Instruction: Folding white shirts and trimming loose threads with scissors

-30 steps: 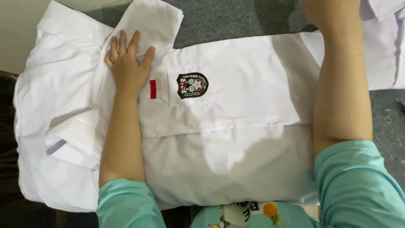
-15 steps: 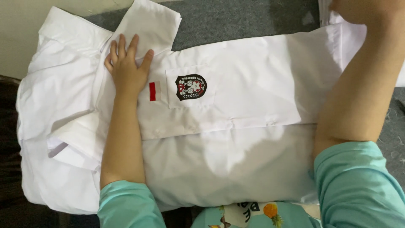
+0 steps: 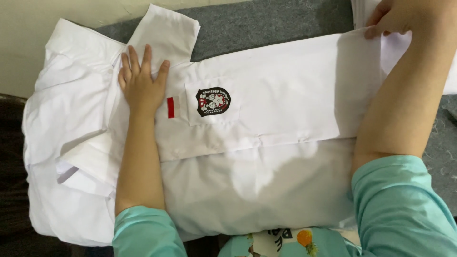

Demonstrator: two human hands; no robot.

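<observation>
The white short-sleeved cotton shirt (image 3: 266, 143) lay spread lengthwise across a grey felt-like mat (image 3: 266, 24), its collar end toward the left of the view and its hem end toward the right. A dark shield-shaped embroidered badge (image 3: 213, 101) sat on the chest pocket, and just beside it, to the left, was a small red rectangular tag (image 3: 170, 107). The left hand (image 3: 141, 85) rested flat on the shirt near the shoulder, fingers (image 3: 135, 59) released and spread, palm pressing the cloth down, touching fabric next to the red tag. One short sleeve (image 3: 166, 33) stuck out beyond that hand toward the top of the view, folded back over the mat. The right hand (image 3: 404, 16) was at the upper right corner, over the hem end, with its fingers (image 3: 373, 31) curled and pinching the edge of the white cloth there. Both forearms crossed over the shirt, and teal knit sleeves (image 3: 404, 209) covered the upper arms near the bottom of the view. A cream painted wall (image 3: 28, 19) bordered the mat along the upper left.
</observation>
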